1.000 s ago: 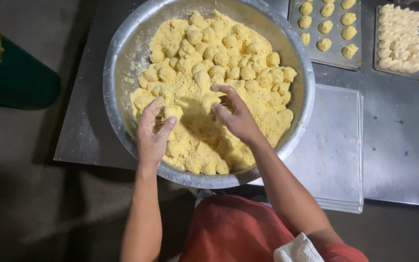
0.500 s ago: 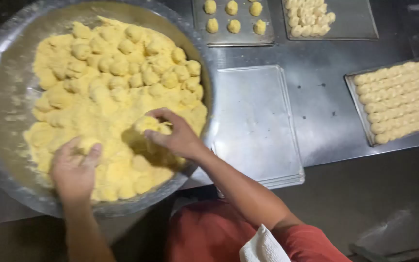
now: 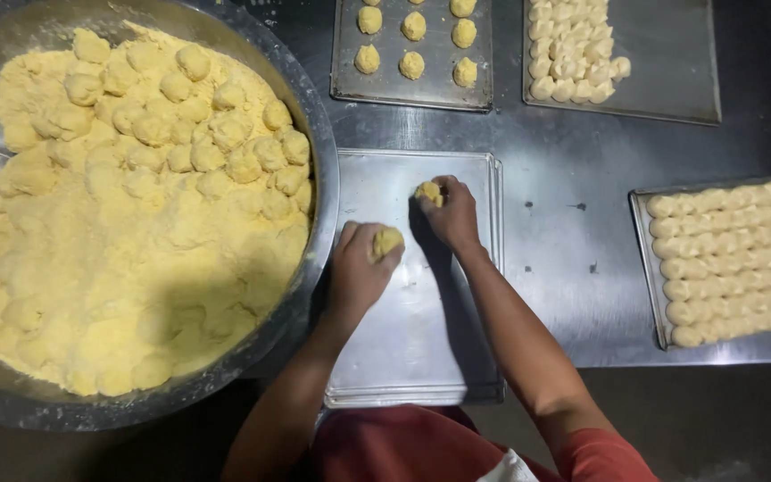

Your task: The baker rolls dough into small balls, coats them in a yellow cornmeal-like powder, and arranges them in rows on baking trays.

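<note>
My left hand (image 3: 359, 268) grips a yellow dough ball (image 3: 386, 241) just above the steel tray (image 3: 403, 348) in front of me. My right hand (image 3: 451, 214) holds a second dough ball (image 3: 428, 193) pressed toward the tray's far half. A large steel bowl (image 3: 321, 134) at the left is full of crumbly yellow dough (image 3: 118, 232), with several rolled balls piled at its far side.
A far tray (image 3: 403, 87) carries several round dough balls. Another far tray (image 3: 662, 62) holds a heap of pale pieces. A tray (image 3: 649, 268) at the right is packed with rows of pale dough pieces. All rest on a steel table (image 3: 555, 205).
Both hands have left the bowl, each carrying a dough ball, and moved right over the front tray. The view has shifted right with them.
</note>
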